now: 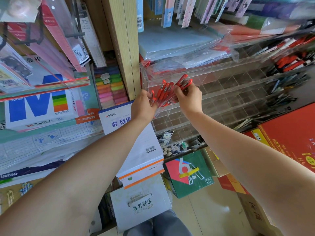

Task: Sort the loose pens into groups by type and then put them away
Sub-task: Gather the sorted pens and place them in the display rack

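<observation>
My left hand point(143, 106) grips a bunch of several red capped pens point(163, 93), fanned out with their caps pointing up. My right hand point(188, 97) pinches a couple of red pens point(184, 81) lifted just right of the bunch. Both hands are held in front of a clear acrylic pen organiser point(226, 99) with many small square compartments. More red pens point(289, 61) and dark pens point(286, 86) lie in its right-hand trays. How many pens my right hand holds is unclear.
A wooden shelf post point(126, 48) stands just left of the organiser. Plastic sleeves point(184, 46) lie on top of it. Stacked paper reams point(141, 150) and cardboard boxes point(189, 174) sit below. A red box point(293, 140) is at the right.
</observation>
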### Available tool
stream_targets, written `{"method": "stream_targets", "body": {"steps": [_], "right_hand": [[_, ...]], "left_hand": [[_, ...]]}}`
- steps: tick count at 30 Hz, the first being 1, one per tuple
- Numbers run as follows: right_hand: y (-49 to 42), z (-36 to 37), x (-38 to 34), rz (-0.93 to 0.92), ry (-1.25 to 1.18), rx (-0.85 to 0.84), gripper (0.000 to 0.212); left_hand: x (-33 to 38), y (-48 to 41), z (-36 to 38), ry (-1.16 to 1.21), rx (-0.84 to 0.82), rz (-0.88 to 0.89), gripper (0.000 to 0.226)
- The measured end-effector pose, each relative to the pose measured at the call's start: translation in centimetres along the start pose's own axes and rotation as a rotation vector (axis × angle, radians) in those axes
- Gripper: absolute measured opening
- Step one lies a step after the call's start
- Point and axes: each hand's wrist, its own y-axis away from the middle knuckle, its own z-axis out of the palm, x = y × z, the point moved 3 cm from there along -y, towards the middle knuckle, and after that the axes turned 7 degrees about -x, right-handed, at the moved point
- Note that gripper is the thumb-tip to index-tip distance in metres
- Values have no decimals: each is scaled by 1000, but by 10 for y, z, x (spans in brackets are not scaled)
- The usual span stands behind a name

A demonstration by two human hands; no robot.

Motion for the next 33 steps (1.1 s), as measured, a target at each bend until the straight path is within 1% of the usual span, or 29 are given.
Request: {"method": "stream_targets", "body": {"steps": [2,4,7,9,12,14,17,20,23,26,28,31,33], "right_hand": [[1,-10,1,13,-79,32,16],[0,-23,5,55,-157,76,15],[-5,-45,16,154,-325,133,24],[-6,-62,21,182,-387,176,23],[-7,-82,23,186,-367,233,15],[-11,-83,26,179,-359,209,12],[-15,-65,33,196,-298,55,9],[-18,-40,40,240,-227,-87,12],[-20,-22,43,275,-204,-186,12],[-25,-20,43,253,-218,-129,26],[-28,-24,44,220,-192,-95,25],[-31,-30,47,128,-76,-59,28],[-28,-36,43,25,7,9,28]], "left_hand": [[4,3,-2,3,72,69,23],[14,7,-3,-21,171,191,19],[30,10,-2,-119,237,359,19],[39,10,3,-192,225,426,27],[45,10,14,-324,199,500,47],[43,11,22,-365,198,504,54],[38,14,29,-371,235,496,55],[37,18,30,-363,261,464,51],[38,20,29,-339,246,472,60],[38,22,30,-343,242,473,76],[39,21,31,-357,227,452,80],[41,22,33,-337,229,417,77],[42,23,31,-290,258,392,71]]}}
